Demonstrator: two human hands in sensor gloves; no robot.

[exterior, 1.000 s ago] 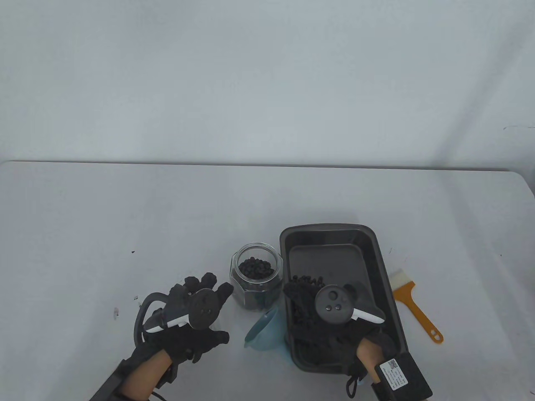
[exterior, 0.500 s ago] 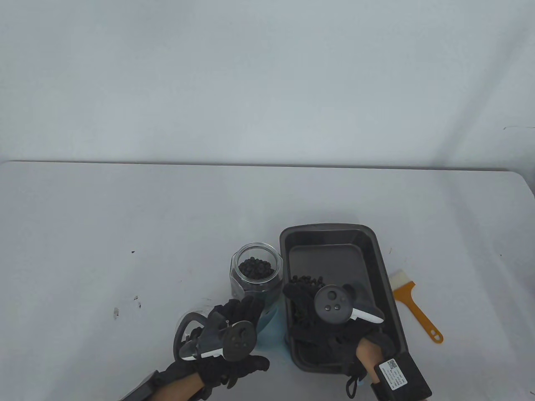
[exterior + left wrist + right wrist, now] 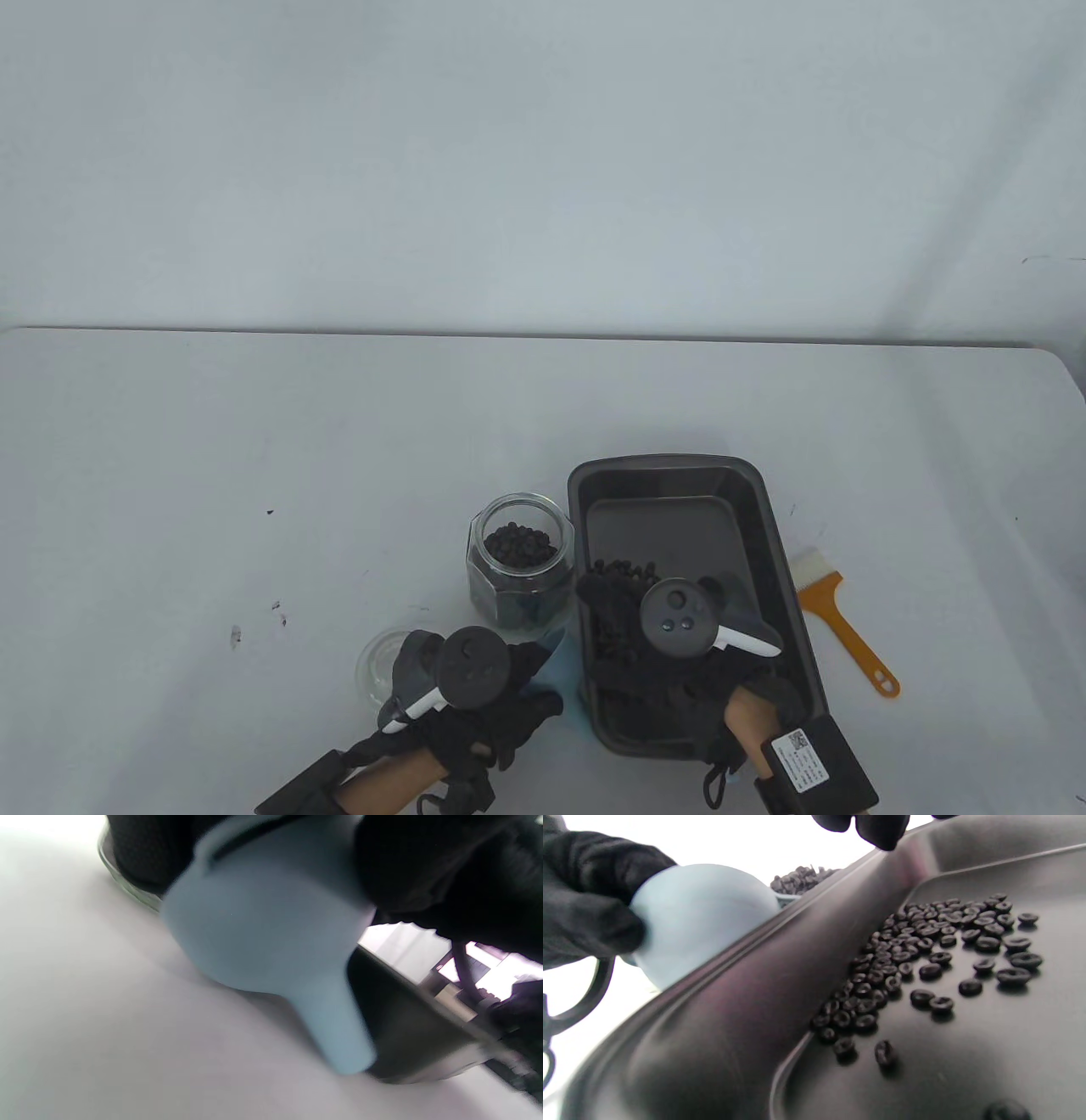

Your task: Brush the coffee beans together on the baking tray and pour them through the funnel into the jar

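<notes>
The baking tray serves as the landmark on the table. Coffee beans lie in it, gathered along its left wall. The jar stands just left of the tray, with beans in it too. The funnel sits left of the tray's near end, in front of the jar, with the left hand on it. A lid lies farther left of the tray. The brush lies right of the tray, apart from it. The right hand is over the tray's near half.
</notes>
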